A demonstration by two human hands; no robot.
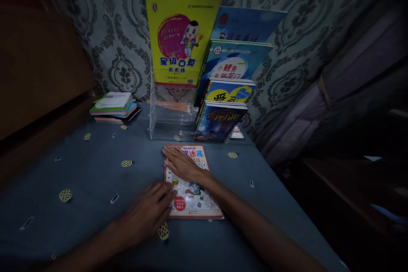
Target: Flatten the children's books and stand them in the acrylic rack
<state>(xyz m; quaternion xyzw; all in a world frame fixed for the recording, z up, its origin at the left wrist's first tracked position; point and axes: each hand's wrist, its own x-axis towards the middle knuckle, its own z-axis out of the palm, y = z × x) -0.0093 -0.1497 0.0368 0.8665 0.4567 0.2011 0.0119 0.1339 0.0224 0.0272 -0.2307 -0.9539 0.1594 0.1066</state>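
1. Your right hand (181, 163) lies flat and open on the children's activity book (195, 199), fingers stretched toward its top left corner, gripping nothing. The palm looks to be pinning the cover so it cannot slide on the cloth.
2. Your left hand (149, 212) sits at the book's lower left edge, fingertips touching the cover. It is blurred, so I cannot tell whether the fingers are curled under the edge or only resting against it.
3. The book itself lies face up and flat on the blue tablecloth (95, 170), just in front of the display rack, with its long side running away from you.
4. Just behind it stands a clear acrylic book stand (168, 121), stepped so that each cover shows above the one in front.
5. The left column of the stand holds only the yellow workbook (181, 38), upright at the back, with the lower steps bare.
6. The right column is full: a dark-covered book (219, 121) in front, a yellow-and-blue book (231, 91) above it, a pale blue book (236, 61) next, and a deep blue book (250, 23) at the rear.
7. Off to the left, well apart from your hands, a stack of thin books (114, 106) lies flat near the patterned wallpaper (121, 29).
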